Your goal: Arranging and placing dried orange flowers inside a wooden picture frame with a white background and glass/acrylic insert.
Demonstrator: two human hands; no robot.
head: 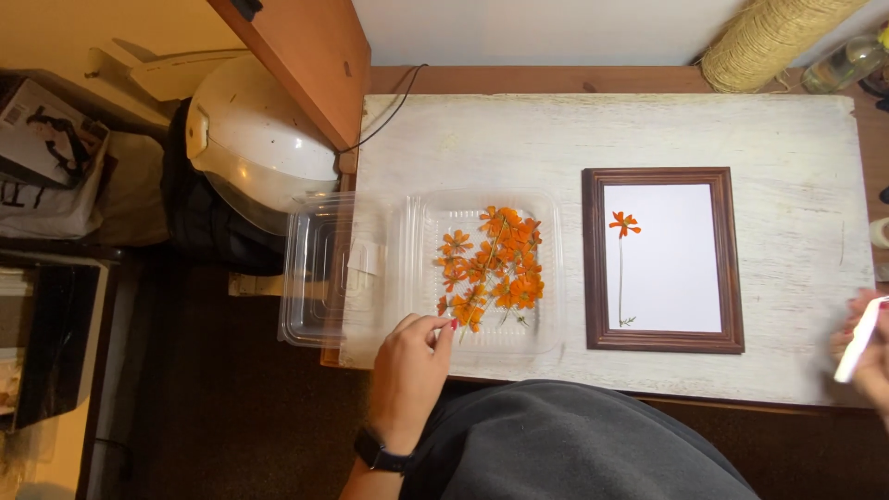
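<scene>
Dark grey fabric over the person's lap (574,444) fills the bottom edge, and just above it the left hand (412,356), a black watch on its wrist, pinches its fingertips together at the near rim of the clear plastic clamshell tray (417,278). Whether a stem is already caught between those fingers is too small to tell. Pressed orange flowers with thin stems (491,264) lie piled in the tray. They look brittle, so a tight pinch or a snagged stem could, I judge, tear petals or drag the heap out. The right hand (866,356), at the picture's edge, is closed around a slim white tool (859,341). Between the hands lies a brown wooden frame (593,259) with one orange flower (623,224) on white paper; a careless sleeve could shift it.
</scene>
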